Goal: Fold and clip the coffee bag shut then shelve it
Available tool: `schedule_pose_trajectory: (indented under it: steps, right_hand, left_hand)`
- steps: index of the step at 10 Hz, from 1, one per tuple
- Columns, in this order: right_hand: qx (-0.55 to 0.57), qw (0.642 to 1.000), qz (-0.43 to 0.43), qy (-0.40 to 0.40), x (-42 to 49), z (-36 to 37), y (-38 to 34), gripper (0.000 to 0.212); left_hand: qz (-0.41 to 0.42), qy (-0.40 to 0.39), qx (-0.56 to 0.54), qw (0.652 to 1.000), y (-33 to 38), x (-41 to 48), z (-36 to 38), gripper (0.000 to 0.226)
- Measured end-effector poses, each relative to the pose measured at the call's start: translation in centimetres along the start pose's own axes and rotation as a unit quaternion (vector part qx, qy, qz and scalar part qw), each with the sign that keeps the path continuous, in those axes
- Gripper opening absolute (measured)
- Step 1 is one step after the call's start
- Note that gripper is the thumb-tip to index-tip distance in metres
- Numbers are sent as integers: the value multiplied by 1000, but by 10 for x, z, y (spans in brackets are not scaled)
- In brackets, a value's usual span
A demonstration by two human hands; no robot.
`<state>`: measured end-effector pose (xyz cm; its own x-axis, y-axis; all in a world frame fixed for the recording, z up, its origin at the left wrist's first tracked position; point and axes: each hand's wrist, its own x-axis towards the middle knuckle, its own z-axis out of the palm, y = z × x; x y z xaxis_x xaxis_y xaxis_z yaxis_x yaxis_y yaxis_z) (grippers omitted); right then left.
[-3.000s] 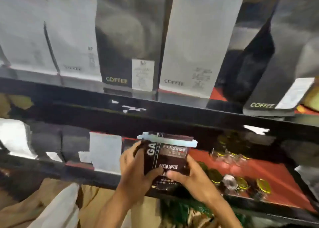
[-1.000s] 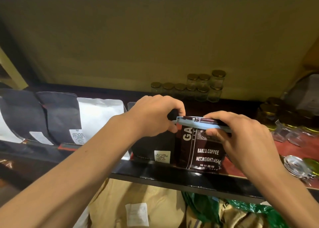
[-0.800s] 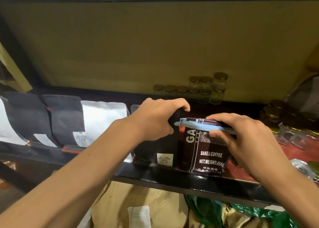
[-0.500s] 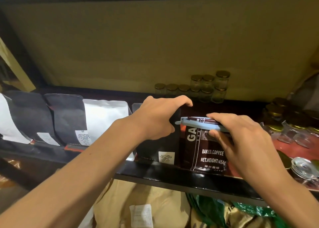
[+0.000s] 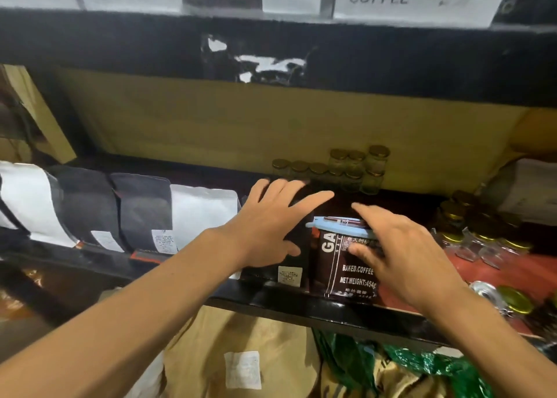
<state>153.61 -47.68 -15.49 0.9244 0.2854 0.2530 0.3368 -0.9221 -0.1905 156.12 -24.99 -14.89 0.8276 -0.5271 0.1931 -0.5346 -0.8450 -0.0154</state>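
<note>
The dark brown coffee bag, printed "BAKED.COFFEE", stands upright on the red-lined shelf. Its top is folded down and held by a light blue clip. My right hand is spread over the bag's right side, index finger above the clip, thumb touching the bag's front, fingers loose. My left hand lies flat with fingers apart on the black bag standing just left of the coffee bag.
A row of black and white bags fills the shelf to the left. Small gold-lidded jars stand at the back, and more jars at the right. The upper shelf board hangs overhead. Paper sacks sit below.
My right hand has loosened from its pinch on the clip and its fingers have spread. My left hand has flattened and slid onto the black bag. The view has tilted upward.
</note>
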Motion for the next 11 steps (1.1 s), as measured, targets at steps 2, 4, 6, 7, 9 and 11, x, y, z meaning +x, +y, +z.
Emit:
schedule_pose_trajectory:
  steps: [2,4,6,7,9,11]
  right_hand:
    - [-62,997,3,-38,-2,2,-8,87]
    - [-108,994,11,27,-5,7,-28,87]
    - [-115,993,11,7,-5,23,-39,82]
    - [-121,993,9,12,-8,23,-37,84]
    - [-146,989,5,27,-19,17,-38,89]
    - [-127,992,18,6,-37,2,-46,87]
  left_hand:
    - [-24,-31,-17,999,-11,-15,-8,93]
    - [-17,-23,2,1000,-10,-22,-1,96]
    - [-13,26,13,999,-7,-25,6,97]
    - [-17,43,15,999,-4,-27,7,96]
    - [-4,62,0,998,-1,-36,5,91]
    - [-1,72,-22,997,0,-51,-1,89]
